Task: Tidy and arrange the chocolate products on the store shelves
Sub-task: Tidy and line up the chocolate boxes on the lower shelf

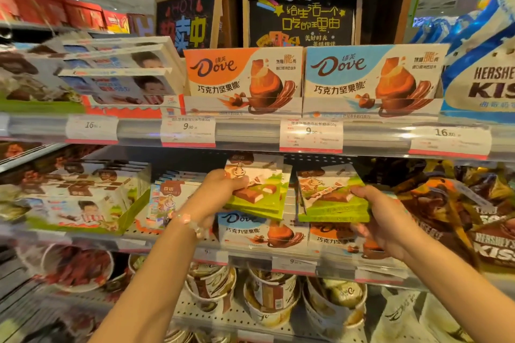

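1. The left hand [216,198] has its grip curled round a green chocolate box stack [257,195], thumb on top.
2. The right hand [381,220] pinches a second green stack [333,198], just right of the first.
3. Under both grips stand Dove boxes [262,231] on the middle shelf [292,260].
4. Above and beyond, larger Dove cartons [312,78] fill the upper shelf.

Head cam, close, facing shelves [250,133]

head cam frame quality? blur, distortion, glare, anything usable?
Head view: centre is sharp, the orange Dove box and blue Dove box read cleanly; left edge smears badly, the left boxes streaked; wide-angle bowing bends the shelf rail; soft glare on the price strip covers; left hand and right hand gripping green packs are only slightly soft.
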A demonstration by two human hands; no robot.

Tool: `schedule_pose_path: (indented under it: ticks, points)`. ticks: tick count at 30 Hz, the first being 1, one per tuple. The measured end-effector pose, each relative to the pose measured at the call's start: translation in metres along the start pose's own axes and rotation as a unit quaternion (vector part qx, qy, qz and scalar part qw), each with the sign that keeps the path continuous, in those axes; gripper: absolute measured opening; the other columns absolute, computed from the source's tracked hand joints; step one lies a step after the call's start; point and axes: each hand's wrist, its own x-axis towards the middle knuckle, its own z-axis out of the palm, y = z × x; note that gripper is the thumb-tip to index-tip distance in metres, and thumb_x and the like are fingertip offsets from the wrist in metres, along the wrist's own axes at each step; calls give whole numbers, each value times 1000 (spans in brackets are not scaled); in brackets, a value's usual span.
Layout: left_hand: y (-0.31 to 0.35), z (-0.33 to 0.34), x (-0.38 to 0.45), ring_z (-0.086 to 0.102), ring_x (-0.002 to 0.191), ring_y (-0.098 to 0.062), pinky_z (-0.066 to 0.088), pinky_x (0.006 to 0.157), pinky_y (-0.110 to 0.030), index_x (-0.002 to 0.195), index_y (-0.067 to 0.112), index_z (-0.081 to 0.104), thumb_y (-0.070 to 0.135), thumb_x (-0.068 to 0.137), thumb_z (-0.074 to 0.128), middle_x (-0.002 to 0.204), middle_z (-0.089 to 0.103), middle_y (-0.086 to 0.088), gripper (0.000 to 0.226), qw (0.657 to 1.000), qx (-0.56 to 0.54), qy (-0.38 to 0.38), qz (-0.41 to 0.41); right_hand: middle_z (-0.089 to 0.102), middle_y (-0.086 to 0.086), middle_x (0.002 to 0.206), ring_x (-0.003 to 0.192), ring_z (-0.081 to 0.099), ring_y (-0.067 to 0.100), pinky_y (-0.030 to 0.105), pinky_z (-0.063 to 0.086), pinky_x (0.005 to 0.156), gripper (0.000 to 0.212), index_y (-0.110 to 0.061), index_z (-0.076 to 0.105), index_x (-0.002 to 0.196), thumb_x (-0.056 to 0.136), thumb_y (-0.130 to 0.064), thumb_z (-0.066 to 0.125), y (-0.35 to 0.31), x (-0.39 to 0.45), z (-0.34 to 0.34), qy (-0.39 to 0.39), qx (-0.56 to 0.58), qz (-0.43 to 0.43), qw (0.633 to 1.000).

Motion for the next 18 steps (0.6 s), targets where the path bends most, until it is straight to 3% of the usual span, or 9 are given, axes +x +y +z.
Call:
schedule_pose_path:
  ticks: [5, 8, 12, 15, 17, 18]
  points:
    - [-16, -42, -24, 69, 73, -16, 52, 79, -33, 89, 12, 67, 8, 87, 60, 82, 74, -4, 8, 998, -44, 6, 47, 67, 2, 55, 47, 59, 17, 20, 45, 37, 20, -12, 57, 87, 97, -22, 43, 4, -3, 40, 2, -7, 2, 1000]
    - [-39, -79, -38, 71, 78, -20, 53, 71, -29, 95, 8, 66, 5, 83, 63, 88, 74, -8, 12, 996, -60, 1, 63, 73, 0, 69, 57, 68, 14, 23, 51, 45, 18, -13, 60, 94, 96, -16, 42, 10, -2, 67, -41, 2, 1, 999]
    - [-62, -136, -51, 68, 95, -17, 51, 84, -32, 109, 16, 62, 13, 74, 75, 100, 73, 1, 37, 995, -22, 14, 97, 71, 5, 80, 72, 65, 23, 40, 50, 69, 16, -16, 61, 96, 94, -13, 46, 25, -1, 113, -46, -53, -36, 997]
    - [-73, -178, -54, 67, 84, 0, 52, 73, -17, 101, 26, 60, 4, 77, 71, 91, 72, 18, 34, 990, 26, 35, 132, 70, 2, 79, 70, 63, 18, 30, 47, 64, 12, -17, 60, 101, 93, -14, 51, 32, 0, 156, -54, -90, -53, 993]
    - [-75, -207, -57, 66, 85, 1, 53, 76, -17, 102, 25, 60, 13, 71, 77, 92, 71, 19, 38, 988, 47, 30, 143, 71, 0, 86, 73, 68, 10, 24, 50, 62, 15, -17, 57, 106, 92, -12, 53, 35, 1, 186, -62, -111, -70, 989]
    - [-76, -222, -57, 67, 88, -2, 53, 79, -19, 104, 24, 62, 21, 67, 81, 96, 71, 16, 42, 987, 57, 20, 149, 72, 0, 92, 80, 69, 9, 25, 53, 68, 17, -17, 56, 107, 92, -12, 54, 37, 2, 198, -65, -118, -80, 988]
